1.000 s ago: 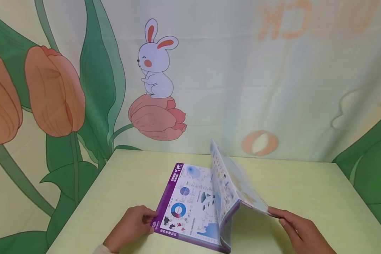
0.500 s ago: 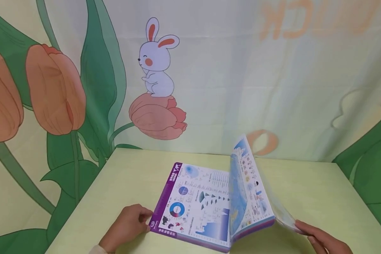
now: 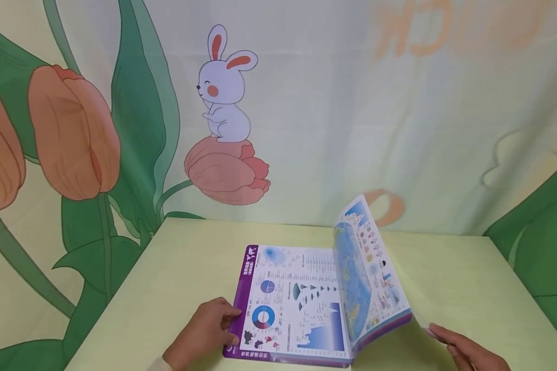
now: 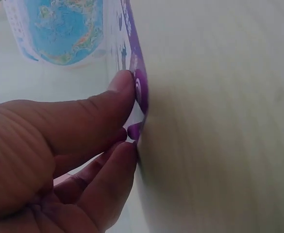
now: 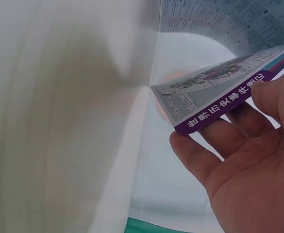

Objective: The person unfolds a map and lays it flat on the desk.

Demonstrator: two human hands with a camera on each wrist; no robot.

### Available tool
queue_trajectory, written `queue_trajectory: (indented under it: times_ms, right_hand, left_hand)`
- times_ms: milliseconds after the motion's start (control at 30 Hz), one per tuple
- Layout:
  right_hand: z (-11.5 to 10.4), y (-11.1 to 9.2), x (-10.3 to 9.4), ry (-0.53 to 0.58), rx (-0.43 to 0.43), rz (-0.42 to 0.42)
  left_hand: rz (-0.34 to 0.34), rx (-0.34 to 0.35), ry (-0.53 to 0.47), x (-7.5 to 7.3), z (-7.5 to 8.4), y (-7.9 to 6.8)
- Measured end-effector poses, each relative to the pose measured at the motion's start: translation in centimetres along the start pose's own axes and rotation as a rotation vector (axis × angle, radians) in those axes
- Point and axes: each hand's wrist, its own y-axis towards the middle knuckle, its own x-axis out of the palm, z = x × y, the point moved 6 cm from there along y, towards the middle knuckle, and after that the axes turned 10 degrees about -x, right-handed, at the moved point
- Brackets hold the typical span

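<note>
A folding map sheet (image 3: 317,265) with purple borders lies partly unfolded in the head view. Its left panel is flat on the table; a raised fold (image 3: 364,268) printed with a blue world map slants up at the right. My left hand (image 3: 199,332) pinches the left edge near its lower corner; in the left wrist view, the thumb lies on the purple border (image 4: 141,85). At the right, my right hand (image 3: 473,350) holds the far panel, seen nearly edge-on. The right wrist view shows the thumb over that panel's purple border (image 5: 229,103) and fingers beneath.
The map sits on a pale yellow-green tabletop (image 3: 167,278). Behind the table's back edge hangs a cloth backdrop (image 3: 315,129) printed with tulips and a white rabbit. The raised fold stands near this backdrop.
My right hand has moved right, drawing the far panel along. The raised fold has swung right and more of the flat panel shows. Lately, the left hand and map have shifted slightly right.
</note>
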Motion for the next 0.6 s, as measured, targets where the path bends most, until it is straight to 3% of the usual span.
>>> queue_trajectory:
  times_ms: [100,300,400,533,600]
  right_hand:
    - [0.3,0.1,-0.5,-0.05,0.011,-0.013]
    - [0.9,-0.5,-1.3,-0.032,-0.065,0.017]
    - [2.3,-1.5,-1.6,0.003,-0.037,-0.069]
    - [5.7,-3.4,-1.6,0.165,0.067,-0.294]
    - [6.7,-4.2,-1.7,0.248,0.095,-0.351]
  left_hand:
    - [-0.007,-0.032,0.012,-0.2,-0.4,0.0]
    - [0.013,-0.069,0.021,-1.4,-2.1,-0.2]
    - [0.026,-0.08,0.018,-2.2,-3.1,-0.4]
    - [0.034,-0.113,0.012,-3.1,-4.3,-0.7]
    - [0.032,-0.128,0.01,-3.5,-4.8,-0.7]
